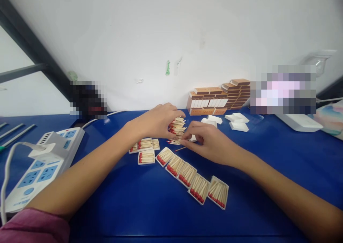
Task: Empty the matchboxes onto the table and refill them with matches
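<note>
My left hand (160, 121) is curled around a thick bundle of red-headed matches (177, 126), held between thumb and fingers above the blue table. Close against the bundle's right side, my right hand (207, 140) has its thumb and fingertips pinched together at the pale match ends; what exactly lies in the pinch is hidden. A few loose matches lie below the hands, one match (180, 149) apart from the others. In front, a slanting row of white matchbox trays (187, 174) is filled with matches. More filled trays (146, 157) sit below my left wrist.
Brown matchboxes (237, 95) are stacked against the wall at the back. White trays (238, 124) lie in front of them on the blue table (120, 203). A white power strip (44, 171) with a plugged-in cable occupies the left. Blurred objects stand at both sides.
</note>
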Motion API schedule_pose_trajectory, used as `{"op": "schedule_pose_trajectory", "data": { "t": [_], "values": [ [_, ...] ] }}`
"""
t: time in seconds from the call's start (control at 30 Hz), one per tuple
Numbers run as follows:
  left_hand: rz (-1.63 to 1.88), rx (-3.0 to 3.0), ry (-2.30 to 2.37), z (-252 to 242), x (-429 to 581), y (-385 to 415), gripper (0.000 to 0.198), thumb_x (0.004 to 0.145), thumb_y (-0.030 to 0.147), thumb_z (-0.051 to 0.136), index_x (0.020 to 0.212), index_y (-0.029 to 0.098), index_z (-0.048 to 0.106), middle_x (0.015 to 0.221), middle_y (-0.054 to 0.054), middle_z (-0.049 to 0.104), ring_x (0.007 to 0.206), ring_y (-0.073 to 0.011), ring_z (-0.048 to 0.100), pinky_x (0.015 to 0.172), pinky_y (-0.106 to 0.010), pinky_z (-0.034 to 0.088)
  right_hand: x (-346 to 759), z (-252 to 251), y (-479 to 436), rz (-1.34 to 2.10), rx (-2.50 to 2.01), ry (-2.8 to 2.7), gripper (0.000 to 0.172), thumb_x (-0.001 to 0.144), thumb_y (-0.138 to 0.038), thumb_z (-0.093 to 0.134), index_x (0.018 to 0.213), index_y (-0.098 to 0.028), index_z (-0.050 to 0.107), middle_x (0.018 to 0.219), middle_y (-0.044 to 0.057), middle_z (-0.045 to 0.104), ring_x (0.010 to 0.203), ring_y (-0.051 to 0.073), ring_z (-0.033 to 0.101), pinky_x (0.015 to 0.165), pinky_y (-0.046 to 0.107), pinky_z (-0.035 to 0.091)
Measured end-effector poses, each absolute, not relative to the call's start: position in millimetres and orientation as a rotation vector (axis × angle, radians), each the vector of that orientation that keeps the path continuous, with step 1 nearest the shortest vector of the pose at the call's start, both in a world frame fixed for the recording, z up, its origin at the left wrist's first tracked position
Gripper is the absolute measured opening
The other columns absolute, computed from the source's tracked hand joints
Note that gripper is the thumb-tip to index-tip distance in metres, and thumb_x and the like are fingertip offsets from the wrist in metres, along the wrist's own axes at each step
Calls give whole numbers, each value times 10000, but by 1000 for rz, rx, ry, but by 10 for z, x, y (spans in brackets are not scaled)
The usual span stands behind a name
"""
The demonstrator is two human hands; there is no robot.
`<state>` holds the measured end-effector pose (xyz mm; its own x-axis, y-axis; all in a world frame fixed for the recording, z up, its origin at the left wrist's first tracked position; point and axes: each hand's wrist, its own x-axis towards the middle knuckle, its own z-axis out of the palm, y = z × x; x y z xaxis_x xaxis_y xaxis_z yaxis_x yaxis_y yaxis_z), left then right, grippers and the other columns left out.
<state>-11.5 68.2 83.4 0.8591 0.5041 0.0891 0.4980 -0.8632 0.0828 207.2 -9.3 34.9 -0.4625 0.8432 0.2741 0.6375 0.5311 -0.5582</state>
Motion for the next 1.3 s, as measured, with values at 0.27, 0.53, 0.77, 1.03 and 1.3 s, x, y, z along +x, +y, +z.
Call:
{"op": "schedule_pose_trajectory", "data": {
  "t": [0.27,0.53,0.77,1.03,1.3],
  "values": [
    [168,2985,834,869,-96,647,331,906,417,734,1158,204,705,1047,-70,705,1002,-234,622,833,-331,449,2587,846,-290,1406,-1493,-2699,598,601,-428,921,1140,-263,722,1000,20,693,866,220,657,629,282,455],
    [159,2969,852,870,-89,619,463,846,470,793,1207,205,678,1097,-74,708,1038,-248,630,847,-338,463,2385,734,-446,1246,-1531,-2805,471,572,-294,868,1006,-278,685,1058,-15,650,797,179,589,585,281,366],
    [150,3012,719,673,36,519,902,703,524,897,1457,197,525,1373,-143,573,1245,-308,547,978,-387,483,2527,751,-304,1159,-1591,-2767,324,623,-322,832,910,-249,701,881,-4,675,737,180,599,575,286,392],
    [140,3011,768,662,-38,605,1035,689,433,908,1566,242,394,1437,-133,520,1345,-333,474,1060,-416,455,2642,750,-98,994,-1574,-2576,290,749,-439,798,947,-243,720,824,15,696,715,182,631,599,290,426],
    [180,3051,799,619,-95,711,961,736,452,881,1552,247,417,1333,-121,560,1293,-317,499,1037,-407,462,2566,588,87,1122,-1368,-2229,431,788,-536,807,1061,-220,700,776,4,662,695,152,564,614,288,440]
  ]
}}
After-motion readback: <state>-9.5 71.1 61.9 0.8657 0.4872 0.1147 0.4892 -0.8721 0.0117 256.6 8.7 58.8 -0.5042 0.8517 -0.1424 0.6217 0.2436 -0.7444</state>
